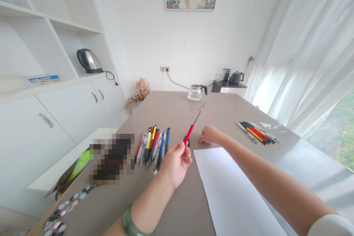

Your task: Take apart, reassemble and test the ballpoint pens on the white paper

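Note:
Between thumb and fingers, my left hand (177,162) grips a red pen barrel (189,133), tilted up and to the right. A thin ink refill (197,116) sticks bare out of its upper end. A small black part shows beside the barrel, close to my fingers. Just to the right, my right hand (209,134) rests low over the table with its fingers curled closed; what they hold, if anything, is hidden. A white paper sheet (229,191) lies below that hand. Left of my left hand is a loose pile of pens (153,143) in several colours.
On the right of the table lies a neat row of pens (256,132) by some white scraps (269,125). A glass pot (195,93) stands at the far edge. A bead string (74,202) and a blurred dark object (112,158) lie on the left.

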Demonstrator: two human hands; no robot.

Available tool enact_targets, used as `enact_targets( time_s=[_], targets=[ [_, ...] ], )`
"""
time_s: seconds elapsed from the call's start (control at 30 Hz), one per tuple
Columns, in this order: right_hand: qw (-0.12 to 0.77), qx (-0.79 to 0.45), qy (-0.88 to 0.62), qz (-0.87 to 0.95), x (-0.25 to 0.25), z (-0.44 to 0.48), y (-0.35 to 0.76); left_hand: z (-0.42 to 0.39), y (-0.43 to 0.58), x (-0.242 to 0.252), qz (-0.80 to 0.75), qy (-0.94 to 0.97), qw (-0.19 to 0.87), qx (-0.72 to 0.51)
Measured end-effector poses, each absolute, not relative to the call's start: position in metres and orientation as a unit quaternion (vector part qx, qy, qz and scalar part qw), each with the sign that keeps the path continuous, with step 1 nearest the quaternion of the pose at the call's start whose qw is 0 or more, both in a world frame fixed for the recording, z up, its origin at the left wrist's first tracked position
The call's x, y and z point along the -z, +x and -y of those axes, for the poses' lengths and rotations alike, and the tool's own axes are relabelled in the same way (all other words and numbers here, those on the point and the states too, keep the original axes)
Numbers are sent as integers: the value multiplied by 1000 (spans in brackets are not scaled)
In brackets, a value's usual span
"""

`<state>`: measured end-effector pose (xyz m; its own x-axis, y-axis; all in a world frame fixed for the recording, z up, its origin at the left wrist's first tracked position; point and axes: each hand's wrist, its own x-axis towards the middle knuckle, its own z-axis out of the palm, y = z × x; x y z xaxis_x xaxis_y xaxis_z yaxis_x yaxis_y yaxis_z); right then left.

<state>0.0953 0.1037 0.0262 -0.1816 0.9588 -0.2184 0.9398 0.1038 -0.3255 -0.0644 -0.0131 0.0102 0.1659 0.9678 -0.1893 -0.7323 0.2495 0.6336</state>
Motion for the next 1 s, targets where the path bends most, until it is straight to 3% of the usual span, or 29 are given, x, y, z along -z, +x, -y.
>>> enact_targets(
  time_s=[0.23, 0.6, 1.0],
  targets=[
    [-41, -178, -641, 745, -19, -119, 82, 13, -62, -7, -277, 212, 737, -580],
    [137, -226, -640, 722, -44, -100, 126, 18, -60, -9, -278, 222, 742, -568],
    [621, -280, -452, 576, -117, -37, 144, 21, -57, -10, -300, 231, 743, -552]
  ],
)
